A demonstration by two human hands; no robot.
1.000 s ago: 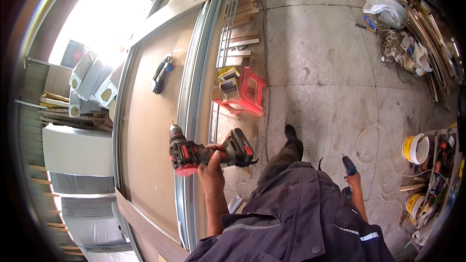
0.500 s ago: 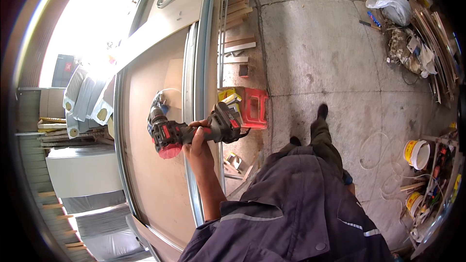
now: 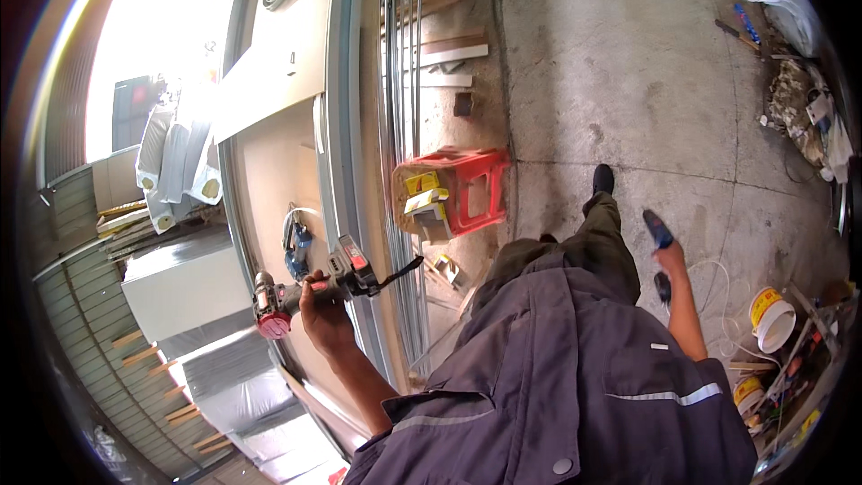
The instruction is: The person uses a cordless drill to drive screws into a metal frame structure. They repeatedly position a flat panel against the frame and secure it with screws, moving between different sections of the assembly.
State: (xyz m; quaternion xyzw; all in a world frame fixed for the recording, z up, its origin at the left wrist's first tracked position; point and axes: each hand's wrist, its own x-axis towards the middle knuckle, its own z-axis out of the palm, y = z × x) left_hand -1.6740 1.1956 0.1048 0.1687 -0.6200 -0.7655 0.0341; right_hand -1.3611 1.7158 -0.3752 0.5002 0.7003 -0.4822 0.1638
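My left hand (image 3: 325,316) is wrapped round the handle of a black and red cordless drill (image 3: 348,271). The drill is held over a bench-like frame, its red-ringed head towards the left and its battery end with a dangling black strap towards the right. A blue tool (image 3: 297,250) with a pale cord lies on the brown panel (image 3: 260,166) just beyond the drill. Out to my right, over the floor, my right hand (image 3: 670,259) is closed on a dark blue and black object (image 3: 658,228), partly hidden by the hand; its kind is unclear.
A red plastic stool (image 3: 485,189) with yellow boxes (image 3: 424,193) on top stands beside long metal profiles (image 3: 395,81). Wood offcuts (image 3: 453,49) lie farther ahead. On the right are white and yellow buckets (image 3: 774,319), loose tools and debris. Wrapped stacks (image 3: 193,292) stand at left.
My left hand has brought the drill left and nearer to me, and turned it. My right hand with the blue and black object has swung out into view. The stool's top now shows more fully.
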